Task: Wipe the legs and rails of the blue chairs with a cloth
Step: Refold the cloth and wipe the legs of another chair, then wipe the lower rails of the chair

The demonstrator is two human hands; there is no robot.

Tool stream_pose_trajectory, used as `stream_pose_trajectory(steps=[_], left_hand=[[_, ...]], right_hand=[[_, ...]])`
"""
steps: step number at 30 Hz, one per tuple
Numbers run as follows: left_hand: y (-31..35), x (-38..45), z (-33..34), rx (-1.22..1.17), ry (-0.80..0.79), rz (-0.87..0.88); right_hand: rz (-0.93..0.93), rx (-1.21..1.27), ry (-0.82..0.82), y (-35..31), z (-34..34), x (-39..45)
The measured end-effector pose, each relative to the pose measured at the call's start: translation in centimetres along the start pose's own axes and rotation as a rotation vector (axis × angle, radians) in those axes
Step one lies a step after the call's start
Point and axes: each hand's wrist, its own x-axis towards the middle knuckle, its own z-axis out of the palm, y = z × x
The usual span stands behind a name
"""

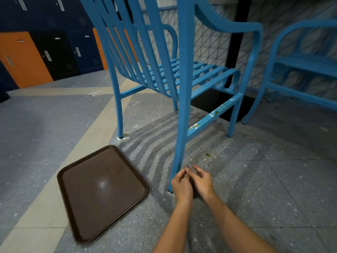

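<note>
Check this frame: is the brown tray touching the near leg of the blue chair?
Apart. The head view shows a plain strip of floor between the brown tray and the near leg, whose foot stands right of the tray.

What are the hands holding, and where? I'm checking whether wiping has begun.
Both hands, left hand and right hand, pinch a small grey cloth at its lower edges, beside the near chair leg.

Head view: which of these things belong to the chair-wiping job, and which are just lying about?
In the job:
- near blue chair
- its soiled side rail
- second blue chair
- grey cloth, pinched between left hand and right hand

Lying about:
- brown tray on the floor
- lockers behind
- black table post
</note>
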Motion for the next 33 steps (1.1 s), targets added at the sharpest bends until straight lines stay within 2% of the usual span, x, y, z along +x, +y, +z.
stream_pose_trajectory(steps=[3,7,11,14,17,19,26,30,33], left_hand=[[1.4,-0.2,1.5,-0.12,-0.016,-0.016],[3.1,-1.3,3.5,-0.285,-0.07,-0.044],[4.1,-1.7,4.4,-0.324,-0.157,-0.019],[4.7,-1.5,3.9,-0.264,-0.109,0.072],[5.7,-1.1,3.0,-0.192,0.097,0.226],[6.4,-0.6,2.4,-0.118,0.179,0.331],[9.6,1.2,2.9,0.225,0.061,0.623],[10.6,2.2,3.4,0.34,-0.029,0.743],[11.1,2.7,3.8,0.393,-0.06,0.792]], right_hand=[[-0.101,-0.032,0.03,-0.9,-1.2,0.0],[-0.123,0.03,0.013,-2.4,-2.4,-0.1],[-0.158,-0.021,0.148,-4.3,-3.0,0.1],[-0.215,-0.089,0.19,-6.8,-3.8,0.7],[-0.306,-0.177,0.169,-9.7,-5.1,1.5],[-0.368,-0.23,0.181,-11.7,-5.6,2.1],[-0.657,-0.545,0.124,-17.1,-3.9,4.3],[-0.793,-0.818,-0.001,-17.9,-2.5,4.7],[-0.841,-0.911,-0.117,-17.2,-2.0,4.7]])
